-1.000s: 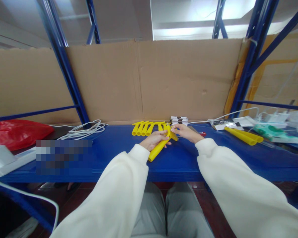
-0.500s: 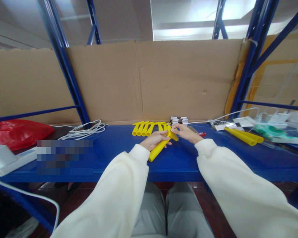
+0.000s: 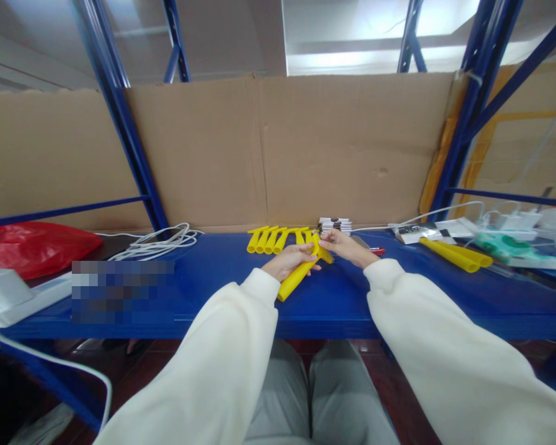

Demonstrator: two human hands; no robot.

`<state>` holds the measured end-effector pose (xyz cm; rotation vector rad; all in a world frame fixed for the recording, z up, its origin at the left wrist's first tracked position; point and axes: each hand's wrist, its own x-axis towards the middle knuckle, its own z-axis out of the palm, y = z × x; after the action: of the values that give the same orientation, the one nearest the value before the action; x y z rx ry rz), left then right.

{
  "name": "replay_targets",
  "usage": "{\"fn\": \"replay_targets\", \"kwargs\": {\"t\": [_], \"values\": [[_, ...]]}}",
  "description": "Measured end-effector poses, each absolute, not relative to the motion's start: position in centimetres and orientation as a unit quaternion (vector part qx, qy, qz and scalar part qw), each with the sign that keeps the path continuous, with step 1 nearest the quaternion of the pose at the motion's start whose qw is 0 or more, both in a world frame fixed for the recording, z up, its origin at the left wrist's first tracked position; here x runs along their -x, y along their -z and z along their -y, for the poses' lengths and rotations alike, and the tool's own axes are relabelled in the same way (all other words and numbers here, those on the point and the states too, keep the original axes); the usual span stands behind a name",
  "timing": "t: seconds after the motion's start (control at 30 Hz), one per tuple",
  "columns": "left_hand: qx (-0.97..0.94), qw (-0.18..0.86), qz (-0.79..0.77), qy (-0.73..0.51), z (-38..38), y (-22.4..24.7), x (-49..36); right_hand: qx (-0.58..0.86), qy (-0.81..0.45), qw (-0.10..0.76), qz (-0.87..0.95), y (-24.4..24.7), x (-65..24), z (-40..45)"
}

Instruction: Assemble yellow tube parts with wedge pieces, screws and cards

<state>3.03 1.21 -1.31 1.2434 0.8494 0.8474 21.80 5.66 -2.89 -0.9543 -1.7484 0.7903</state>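
My left hand [image 3: 290,261] is closed around a yellow T-shaped tool [image 3: 294,282], which has a hollow tube handle and a wide flat head. The tube's open end points toward me and down to the left. At the head, the fingers of my right hand [image 3: 343,246] are pinched together; whatever lies between them is too small to make out. Behind my hands, several similar yellow tools [image 3: 269,241] lie in a row, tube ends facing me. A red item [image 3: 377,251] shows partly beside my right wrist.
A stack of small black-and-white packs [image 3: 335,225] stands against the cardboard wall [image 3: 343,148]. Yellow tubes [image 3: 454,256] lie at right near white cables and a green-and-white packet [image 3: 509,247]. At left are coiled white cable [image 3: 164,242], a red bag [image 3: 32,247] and a power strip [image 3: 28,308].
Both hands stay in almost the same place on the yellow tool. Only a very slight shift of the fingers and of the view shows.
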Motion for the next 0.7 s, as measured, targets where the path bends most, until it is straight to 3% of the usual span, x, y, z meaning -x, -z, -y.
{"fn": "replay_targets", "kwargs": {"t": [0.3, 0.7], "values": [[-0.551, 0.639, -0.384, -0.375, -0.8, 1.1, -3.2, 0.373, -0.405, 0.427, 0.718, 2.1, -22.0, -4.3], [-0.561, 0.638, -0.373, -0.373, -0.5, 1.2, -3.2, 0.358, -0.387, 0.413, 0.743, 2.2, -22.1, -4.7]]}}
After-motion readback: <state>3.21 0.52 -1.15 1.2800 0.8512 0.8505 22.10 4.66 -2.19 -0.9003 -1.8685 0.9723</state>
